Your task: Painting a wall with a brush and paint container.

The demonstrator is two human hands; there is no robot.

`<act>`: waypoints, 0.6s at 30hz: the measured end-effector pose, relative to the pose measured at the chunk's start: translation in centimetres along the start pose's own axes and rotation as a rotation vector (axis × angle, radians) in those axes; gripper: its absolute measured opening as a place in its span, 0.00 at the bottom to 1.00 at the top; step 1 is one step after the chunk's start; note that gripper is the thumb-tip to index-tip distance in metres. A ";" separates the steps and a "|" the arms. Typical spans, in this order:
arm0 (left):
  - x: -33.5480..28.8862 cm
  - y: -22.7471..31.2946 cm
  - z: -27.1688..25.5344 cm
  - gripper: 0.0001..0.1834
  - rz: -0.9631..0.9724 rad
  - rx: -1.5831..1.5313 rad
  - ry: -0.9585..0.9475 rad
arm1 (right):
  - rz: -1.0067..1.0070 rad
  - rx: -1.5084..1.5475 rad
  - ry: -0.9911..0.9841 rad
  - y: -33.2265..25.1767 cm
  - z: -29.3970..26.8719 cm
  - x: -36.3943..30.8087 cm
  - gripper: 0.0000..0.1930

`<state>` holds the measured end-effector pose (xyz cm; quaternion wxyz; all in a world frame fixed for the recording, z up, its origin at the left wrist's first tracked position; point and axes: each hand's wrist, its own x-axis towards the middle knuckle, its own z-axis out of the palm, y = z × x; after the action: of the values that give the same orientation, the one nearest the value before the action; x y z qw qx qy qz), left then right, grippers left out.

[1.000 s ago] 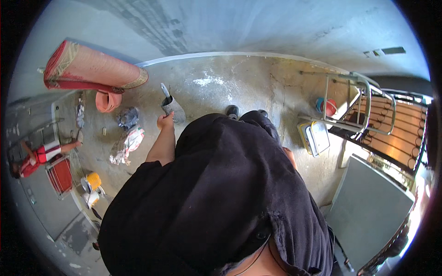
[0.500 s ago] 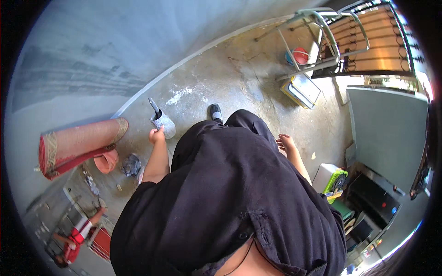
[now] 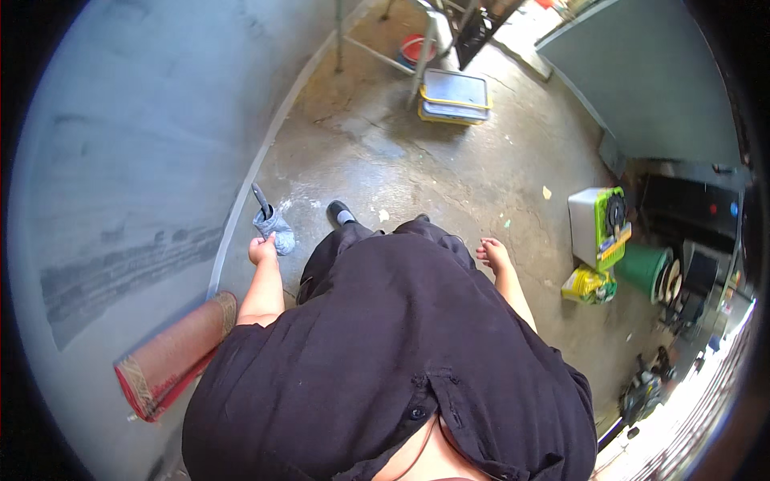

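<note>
My left hand (image 3: 261,250) is down at my side, its fingers curled tight around a crumpled grey cloth (image 3: 275,223), and a dark handle (image 3: 259,197) sticks up out of that bundle toward the wall. The bundle hangs just off the grey wall (image 3: 120,160), above the wet patch of the concrete floor (image 3: 449,176). My right hand (image 3: 493,253) hangs loose on the other side, fingers relaxed and partly spread, holding nothing. My black shirt (image 3: 385,361) fills the lower middle of the view, and one black shoe (image 3: 338,213) shows ahead of it. A rolled red mat (image 3: 172,357) lies against the wall near my left elbow. Farther ahead sits a grey bin with a yellow rim (image 3: 454,96), with a red bucket (image 3: 415,50) behind it. To my right stand a green-and-white box (image 3: 597,226), a yellow bag (image 3: 588,284) and a green bucket (image 3: 644,271).
</note>
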<state>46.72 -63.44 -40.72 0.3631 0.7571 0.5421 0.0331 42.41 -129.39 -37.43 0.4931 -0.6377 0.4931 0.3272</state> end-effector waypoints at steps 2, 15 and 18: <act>-0.5 4.0 3.0 0.19 0.075 -0.002 -0.038 | 0.038 0.074 0.047 3.9 -3.3 0.8 0.14; -15.9 22.7 22.0 0.19 0.415 0.025 -0.271 | 0.010 0.317 0.146 20.4 -14.7 -2.1 0.15; -18.8 20.1 23.5 0.18 0.480 0.109 -0.334 | -0.006 0.326 0.054 24.7 -14.1 0.0 0.16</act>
<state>65.50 -94.36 -39.73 0.3879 0.8770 0.2811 -0.0363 17.94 -143.46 -40.72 0.5776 -0.5594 0.5506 0.2243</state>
